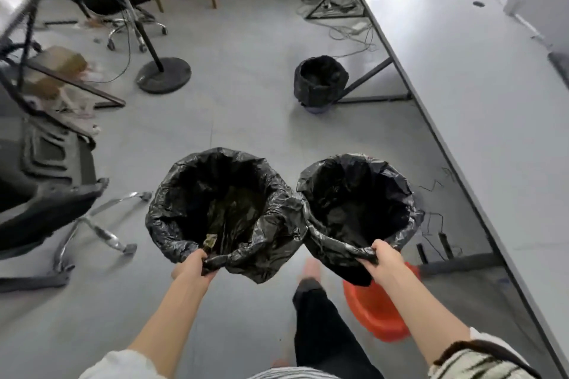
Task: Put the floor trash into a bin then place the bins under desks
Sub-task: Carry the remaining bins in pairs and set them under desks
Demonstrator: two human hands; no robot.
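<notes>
Aloft, left hand (pixel 192 264) and right hand (pixel 385 258) each clench a black-lined bin's near rim: left bin (pixel 224 209), right orange bin (pixel 381 314); open grey floor (pixel 246 95) ahead, long white surface (pixel 480 86) edge rightward.

An office: long grey desk (pixel 462 71), wheeled chair (pixel 46 194), lined bins (pixel 320 80), floor cables (pixel 351 34).

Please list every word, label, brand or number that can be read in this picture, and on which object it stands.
There are none. The two black-lined bins in the hands, the third bin, the desk and the fan base show no legible text.
</notes>
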